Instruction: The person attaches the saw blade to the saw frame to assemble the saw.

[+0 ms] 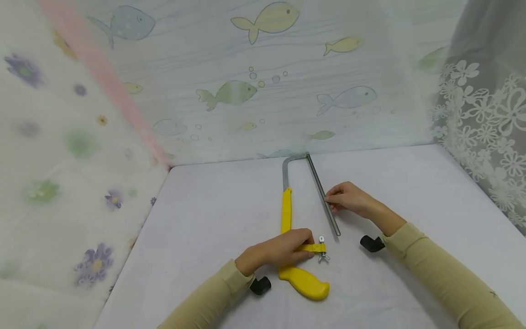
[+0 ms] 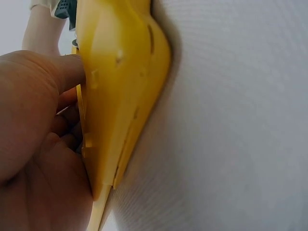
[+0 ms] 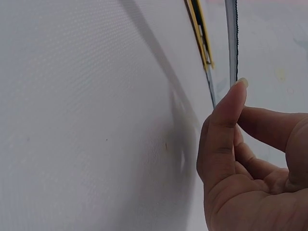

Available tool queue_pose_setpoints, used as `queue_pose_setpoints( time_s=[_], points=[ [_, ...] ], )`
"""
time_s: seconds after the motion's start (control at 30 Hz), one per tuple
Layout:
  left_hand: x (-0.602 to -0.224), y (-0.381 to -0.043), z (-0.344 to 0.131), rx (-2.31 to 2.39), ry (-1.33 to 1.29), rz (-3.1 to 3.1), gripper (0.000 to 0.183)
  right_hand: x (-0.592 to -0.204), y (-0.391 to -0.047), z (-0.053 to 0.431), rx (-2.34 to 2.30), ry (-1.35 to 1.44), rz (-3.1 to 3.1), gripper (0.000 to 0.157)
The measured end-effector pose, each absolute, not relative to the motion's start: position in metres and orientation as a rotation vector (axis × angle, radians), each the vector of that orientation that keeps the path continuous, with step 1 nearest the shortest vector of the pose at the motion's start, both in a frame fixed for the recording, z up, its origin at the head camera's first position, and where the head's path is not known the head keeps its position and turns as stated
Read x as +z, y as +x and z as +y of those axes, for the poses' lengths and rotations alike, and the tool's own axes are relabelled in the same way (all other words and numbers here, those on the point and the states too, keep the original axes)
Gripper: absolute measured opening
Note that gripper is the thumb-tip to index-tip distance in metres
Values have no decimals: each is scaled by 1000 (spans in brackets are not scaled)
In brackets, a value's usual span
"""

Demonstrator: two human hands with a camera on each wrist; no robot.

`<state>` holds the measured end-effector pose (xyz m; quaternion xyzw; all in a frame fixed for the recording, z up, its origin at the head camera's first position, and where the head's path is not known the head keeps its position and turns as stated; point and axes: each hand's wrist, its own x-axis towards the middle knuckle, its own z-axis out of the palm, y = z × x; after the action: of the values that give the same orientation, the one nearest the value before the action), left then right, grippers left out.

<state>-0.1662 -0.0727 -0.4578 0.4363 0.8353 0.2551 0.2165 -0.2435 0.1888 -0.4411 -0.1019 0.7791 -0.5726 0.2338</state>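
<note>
A hacksaw with a yellow handle lies on the white table, its grey metal arm pointing away from me. My left hand grips the yellow frame by the short arm that carries a tension bolt with a wing nut. In the left wrist view the thumb presses on the yellow body. The saw blade joins the far end of the frame; its near end is loose, off to the right of the bolt. Between thumb and fingers, my right hand pinches the blade along its length. Teeth show along one edge in the right wrist view.
White cloth covers the table. A fish-printed curtain hangs behind it, a flowered cloth on the left and lace on the right. Black wrist devices sit below both sleeves.
</note>
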Motion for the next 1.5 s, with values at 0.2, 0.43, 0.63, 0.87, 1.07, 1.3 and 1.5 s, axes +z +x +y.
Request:
queue_pose_setpoints(
  time_s=[0.2, 0.43, 0.63, 0.87, 1.07, 1.3, 1.5],
  points=[
    [-458, -166, -72, 703, 1204, 2320, 14, -444, -245, 188, -1565, -275, 2141, 28],
    [-458, -165, -73, 698, 1204, 2324, 14, -446, -246, 189, -1562, -268, 2112, 28],
    [-459, -165, -73, 699, 1215, 2324, 13, -447, -247, 188, -1558, -266, 2109, 29],
    [-460, -165, -73, 708, 1200, 2325, 13, -447, -248, 186, -1550, -237, 2125, 28],
    [-460, -165, -73, 709, 1199, 2325, 13, -447, -248, 184, -1533, -211, 2126, 26],
    [-459, -165, -74, 707, 1213, 2327, 12, -444, -246, 182, -1516, -214, 2110, 27],
    [-459, -166, -73, 711, 1199, 2324, 13, -443, -244, 180, -1521, -192, 2094, 28]
  ],
)
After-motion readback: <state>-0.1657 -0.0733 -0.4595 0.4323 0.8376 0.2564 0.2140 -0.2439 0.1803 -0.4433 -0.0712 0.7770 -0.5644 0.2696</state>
